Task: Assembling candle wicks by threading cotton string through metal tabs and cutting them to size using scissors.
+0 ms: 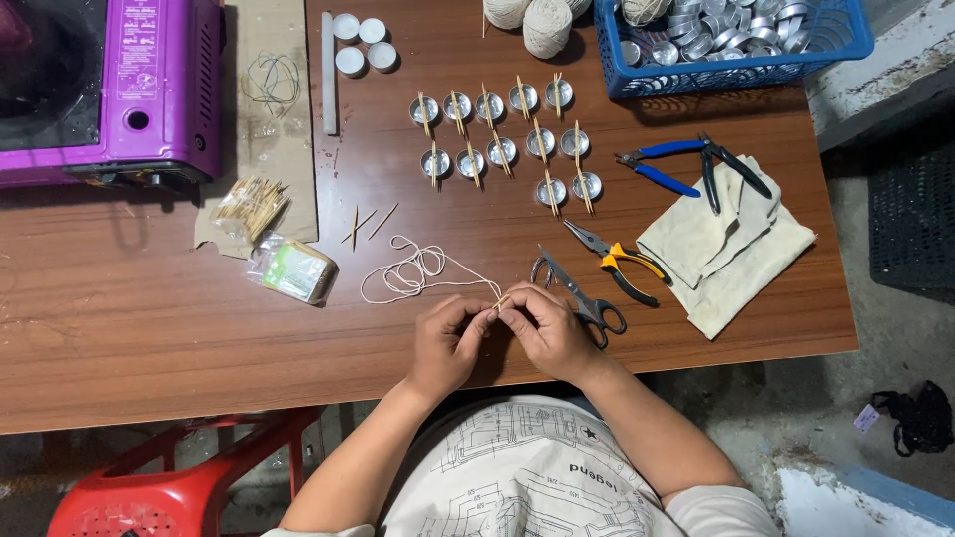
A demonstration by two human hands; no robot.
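String [413, 273] trails in loose loops to ten o'clock of your left hand [450, 343] and right hand [545, 333], both pinching its end against a small stick [500, 300], which could slip out if either pinch loosens.

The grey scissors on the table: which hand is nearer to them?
The right hand. It sits just beside the scissors, its knuckles almost at the handles. The left hand is farther away, on the other side of the right hand, pinching the string with it.

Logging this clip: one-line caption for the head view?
Both hands pinch white string at a small stick, beside scissors.
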